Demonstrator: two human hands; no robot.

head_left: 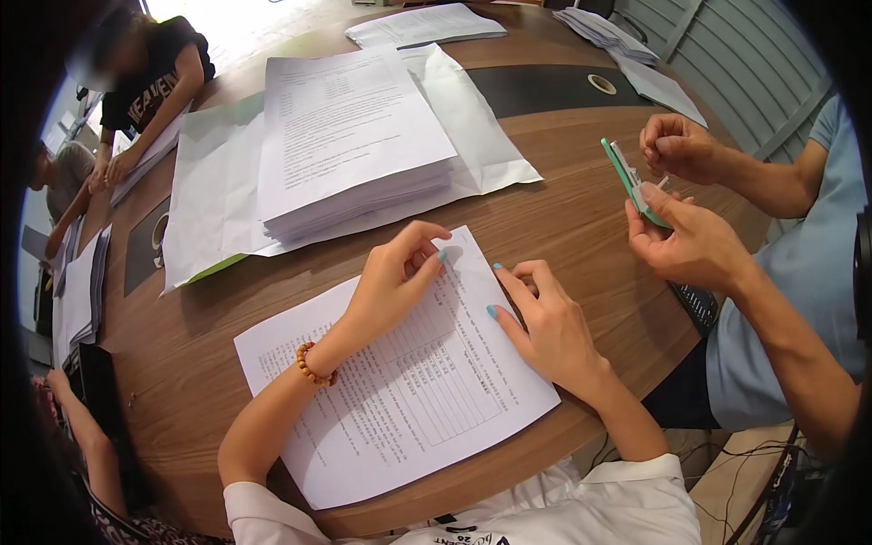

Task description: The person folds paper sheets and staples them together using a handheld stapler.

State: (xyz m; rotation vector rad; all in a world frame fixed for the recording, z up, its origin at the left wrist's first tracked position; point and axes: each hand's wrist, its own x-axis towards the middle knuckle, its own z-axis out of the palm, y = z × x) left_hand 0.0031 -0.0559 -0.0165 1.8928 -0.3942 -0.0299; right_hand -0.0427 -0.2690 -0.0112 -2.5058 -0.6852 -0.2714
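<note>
A stapled-looking sheaf or sheet of printed paper lies turned sideways on the wooden table in front of me, with a ruled table among its text. My left hand, a beaded bracelet at its wrist, is over the sheet's far part. Its fingers are loosely bent, with thumb and forefinger apart and nothing between them. At the sheet's right side rests my right hand, thumb and forefinger spread over the paper near its edge. It holds nothing that I can see.
A thick stack of printed pages sits on white wrapping paper beyond my hands. At right, a person's hands hold an opened green stapler above a keyboard. Tape rolls, more paper piles and other people surround the table.
</note>
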